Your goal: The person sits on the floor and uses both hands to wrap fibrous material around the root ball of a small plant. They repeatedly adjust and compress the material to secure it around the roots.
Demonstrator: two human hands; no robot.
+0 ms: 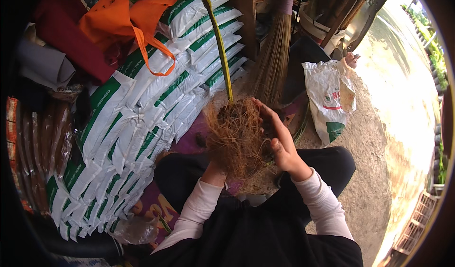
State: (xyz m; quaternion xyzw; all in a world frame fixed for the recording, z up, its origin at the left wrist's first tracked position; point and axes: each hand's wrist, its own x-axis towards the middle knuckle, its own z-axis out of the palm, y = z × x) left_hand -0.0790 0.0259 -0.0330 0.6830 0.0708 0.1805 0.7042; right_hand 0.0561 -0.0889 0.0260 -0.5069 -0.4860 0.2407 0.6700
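Note:
A plant with one long, narrow green leaf edged in yellow (pixel 221 50) stands upright above my lap. Brown, hairy fibres wrap its root ball (pixel 236 139), with dark soil showing near the leaf's base. My left hand (pixel 214 173) supports the ball from below and behind; its fingers are hidden by the fibres. Along the ball's right side my right hand (pixel 284 148) is cupped, thumb and fingers apart, its fingertips at the fibrous edge. Whether they press on it is hard to tell.
White-and-green plastic sacks (pixel 160 100) are stacked on the left, topped by an orange bag (pixel 131 21). A stick broom (pixel 273 57) stands ahead. To the right, a crumpled white sack (pixel 323 96) rests on the concrete floor (pixel 366 167). Clear plastic (pixel 137 229) lies at lower left.

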